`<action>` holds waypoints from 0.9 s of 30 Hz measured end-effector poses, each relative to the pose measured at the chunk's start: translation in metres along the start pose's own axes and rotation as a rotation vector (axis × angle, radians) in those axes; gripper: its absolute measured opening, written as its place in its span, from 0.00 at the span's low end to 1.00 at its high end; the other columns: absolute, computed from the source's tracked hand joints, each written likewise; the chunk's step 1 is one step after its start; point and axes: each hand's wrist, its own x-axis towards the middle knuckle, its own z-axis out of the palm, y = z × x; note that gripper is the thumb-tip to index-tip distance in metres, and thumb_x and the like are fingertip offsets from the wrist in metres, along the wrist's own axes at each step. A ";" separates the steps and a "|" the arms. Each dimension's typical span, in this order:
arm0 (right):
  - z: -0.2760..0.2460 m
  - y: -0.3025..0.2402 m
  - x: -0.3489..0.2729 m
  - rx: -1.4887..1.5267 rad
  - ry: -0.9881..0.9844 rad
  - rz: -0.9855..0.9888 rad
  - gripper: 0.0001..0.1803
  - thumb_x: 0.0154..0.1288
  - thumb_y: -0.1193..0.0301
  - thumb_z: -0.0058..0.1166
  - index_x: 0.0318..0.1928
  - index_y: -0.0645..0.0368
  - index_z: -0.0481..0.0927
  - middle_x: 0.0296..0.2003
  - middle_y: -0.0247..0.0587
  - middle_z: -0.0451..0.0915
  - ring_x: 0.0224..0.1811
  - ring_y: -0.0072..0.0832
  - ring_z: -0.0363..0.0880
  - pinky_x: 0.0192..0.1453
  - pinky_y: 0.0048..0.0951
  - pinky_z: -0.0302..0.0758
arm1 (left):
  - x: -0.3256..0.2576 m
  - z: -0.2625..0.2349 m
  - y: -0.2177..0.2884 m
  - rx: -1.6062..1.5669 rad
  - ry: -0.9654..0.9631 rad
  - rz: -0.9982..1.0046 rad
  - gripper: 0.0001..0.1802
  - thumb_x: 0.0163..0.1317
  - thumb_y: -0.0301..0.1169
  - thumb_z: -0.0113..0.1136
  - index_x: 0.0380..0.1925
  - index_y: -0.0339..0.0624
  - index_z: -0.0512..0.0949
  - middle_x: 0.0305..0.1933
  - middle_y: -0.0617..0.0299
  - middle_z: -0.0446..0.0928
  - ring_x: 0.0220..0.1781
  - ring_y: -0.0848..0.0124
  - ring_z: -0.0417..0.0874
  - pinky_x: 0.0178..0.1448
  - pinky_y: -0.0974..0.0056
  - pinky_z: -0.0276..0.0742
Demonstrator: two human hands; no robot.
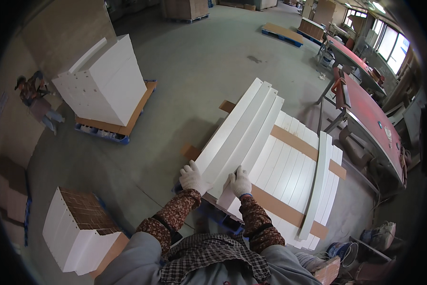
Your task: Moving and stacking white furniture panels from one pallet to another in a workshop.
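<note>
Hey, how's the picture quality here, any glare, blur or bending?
Head view: sharp at the left hand and right hand; fisheye bends the white boards; windows blow out top right; corners fall black.

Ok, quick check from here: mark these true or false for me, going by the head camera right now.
1. Both hands wear white gloves. True: the left hand and right hand are gloved.
2. The hands rest on the near ends of the long white boards. True.
3. The white boards lie directly on the floor. False: they lie on top of a stack of white panels with brown spacer strips across it.
4. The long table at right has a blue top. False: it is red.
5. A white stack on a pallet stands at far left. True.
</note>
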 end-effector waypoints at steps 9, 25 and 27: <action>-0.002 0.001 0.002 0.027 -0.068 0.037 0.32 0.72 0.55 0.48 0.67 0.63 0.63 0.55 0.62 0.74 0.57 0.56 0.76 0.59 0.49 0.75 | 0.003 -0.015 0.003 0.014 -0.066 -0.037 0.62 0.33 0.61 0.80 0.64 0.39 0.61 0.61 0.49 0.69 0.64 0.58 0.69 0.69 0.58 0.68; 0.001 -0.002 0.000 0.038 -0.010 0.024 0.23 0.71 0.55 0.50 0.55 0.60 0.70 0.50 0.57 0.76 0.52 0.55 0.78 0.53 0.51 0.77 | 0.048 0.029 -0.036 -0.373 0.108 0.061 0.33 0.47 0.50 0.74 0.46 0.40 0.75 0.43 0.47 0.82 0.49 0.50 0.85 0.55 0.49 0.80; 0.001 0.002 0.002 0.045 0.000 0.009 0.24 0.71 0.56 0.50 0.57 0.60 0.70 0.50 0.58 0.76 0.53 0.56 0.78 0.54 0.51 0.77 | 0.047 0.027 -0.037 -0.452 0.136 0.224 0.22 0.53 0.45 0.71 0.34 0.38 0.77 0.33 0.47 0.82 0.39 0.51 0.85 0.48 0.51 0.80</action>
